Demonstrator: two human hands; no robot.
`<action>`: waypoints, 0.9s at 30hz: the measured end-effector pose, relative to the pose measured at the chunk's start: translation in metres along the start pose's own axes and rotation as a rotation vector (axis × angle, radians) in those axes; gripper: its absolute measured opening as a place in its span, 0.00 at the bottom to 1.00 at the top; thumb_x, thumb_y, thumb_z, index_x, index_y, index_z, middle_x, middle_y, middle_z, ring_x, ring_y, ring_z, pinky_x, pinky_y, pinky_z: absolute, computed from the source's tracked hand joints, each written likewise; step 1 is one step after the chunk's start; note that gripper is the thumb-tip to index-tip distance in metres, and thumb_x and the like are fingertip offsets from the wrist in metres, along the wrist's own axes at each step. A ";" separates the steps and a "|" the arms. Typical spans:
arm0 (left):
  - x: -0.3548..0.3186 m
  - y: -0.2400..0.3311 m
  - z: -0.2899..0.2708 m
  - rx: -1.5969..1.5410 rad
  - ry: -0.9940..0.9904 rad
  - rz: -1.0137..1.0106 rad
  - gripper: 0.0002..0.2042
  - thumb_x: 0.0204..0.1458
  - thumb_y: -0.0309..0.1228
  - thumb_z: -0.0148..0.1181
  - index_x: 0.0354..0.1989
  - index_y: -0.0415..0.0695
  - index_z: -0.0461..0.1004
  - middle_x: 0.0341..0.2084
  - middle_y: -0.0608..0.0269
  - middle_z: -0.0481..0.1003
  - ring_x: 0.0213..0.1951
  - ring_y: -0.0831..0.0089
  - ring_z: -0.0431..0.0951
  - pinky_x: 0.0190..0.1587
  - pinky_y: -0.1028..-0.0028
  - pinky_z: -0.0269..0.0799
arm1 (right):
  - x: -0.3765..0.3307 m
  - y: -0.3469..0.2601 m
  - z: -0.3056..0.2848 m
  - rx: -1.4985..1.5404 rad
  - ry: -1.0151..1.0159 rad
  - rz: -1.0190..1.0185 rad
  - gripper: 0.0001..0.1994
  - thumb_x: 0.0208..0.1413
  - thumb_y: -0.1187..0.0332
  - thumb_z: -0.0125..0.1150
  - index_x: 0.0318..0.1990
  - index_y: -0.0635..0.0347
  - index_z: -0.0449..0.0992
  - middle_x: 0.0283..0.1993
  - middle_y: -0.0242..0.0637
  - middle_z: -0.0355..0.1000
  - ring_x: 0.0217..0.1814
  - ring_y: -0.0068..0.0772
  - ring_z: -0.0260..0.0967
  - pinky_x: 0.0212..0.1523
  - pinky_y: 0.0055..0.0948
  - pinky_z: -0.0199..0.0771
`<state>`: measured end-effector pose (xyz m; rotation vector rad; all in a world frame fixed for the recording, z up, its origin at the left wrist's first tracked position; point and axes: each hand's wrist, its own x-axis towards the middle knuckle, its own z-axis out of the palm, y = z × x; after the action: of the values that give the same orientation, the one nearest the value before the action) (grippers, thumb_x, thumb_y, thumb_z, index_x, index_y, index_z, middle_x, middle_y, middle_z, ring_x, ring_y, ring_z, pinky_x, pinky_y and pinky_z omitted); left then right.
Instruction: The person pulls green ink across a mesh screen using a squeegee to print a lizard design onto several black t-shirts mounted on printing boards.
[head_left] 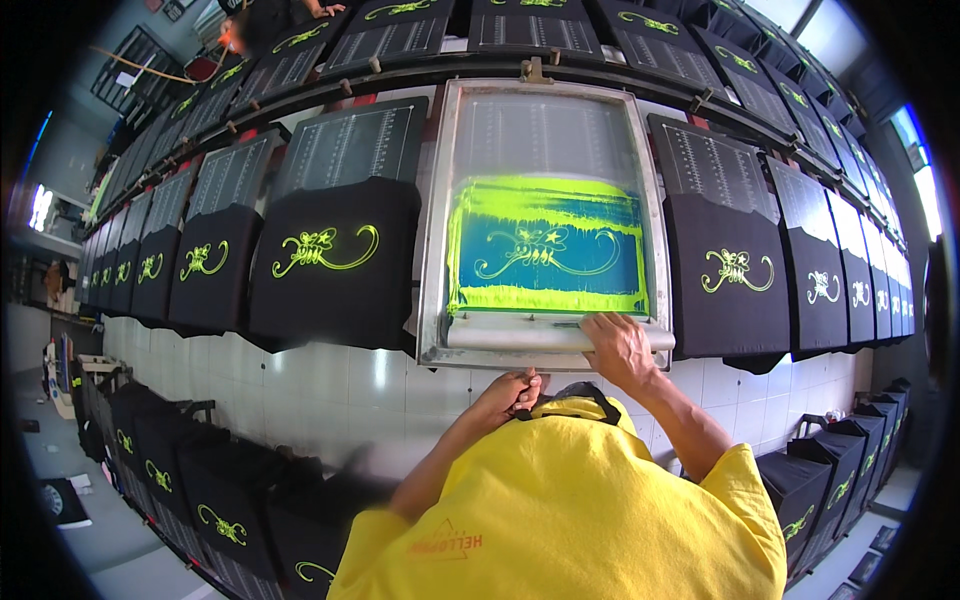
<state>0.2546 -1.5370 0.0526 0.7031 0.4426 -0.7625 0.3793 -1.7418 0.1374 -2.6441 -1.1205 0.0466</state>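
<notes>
A silk-screen frame lies in front of me, its mesh spread with neon yellow-green ink around a blue stencil of a scrolling floral design. Across the frame's near end rests a long pale squeegee. My right hand is closed over the right part of the squeegee, fingers curled on its top. Just below the frame's near edge, my left hand is closed in front of my chest, beside a black strap. Whatever its fingers may hold is hidden.
Black shirts on boards stand close on both sides, a printed one at left and another at right. A metal rail runs behind the frame. More boards line the far side and behind me. A co-worker's hand shows at far left.
</notes>
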 end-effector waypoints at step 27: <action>-0.054 0.129 0.016 2.157 0.606 0.781 0.24 0.39 0.29 0.67 0.49 0.39 0.76 0.45 0.52 0.70 0.54 0.56 0.69 0.56 0.61 0.67 | 0.013 0.011 0.007 -0.032 -0.014 0.040 0.26 0.40 0.67 0.73 0.50 0.58 0.71 0.46 0.36 0.72 0.55 0.40 0.69 0.52 0.39 0.73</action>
<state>0.3183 -1.4563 0.1494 2.9228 -0.3781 0.0728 0.3952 -1.7382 0.1286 -2.6986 -1.0808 0.0554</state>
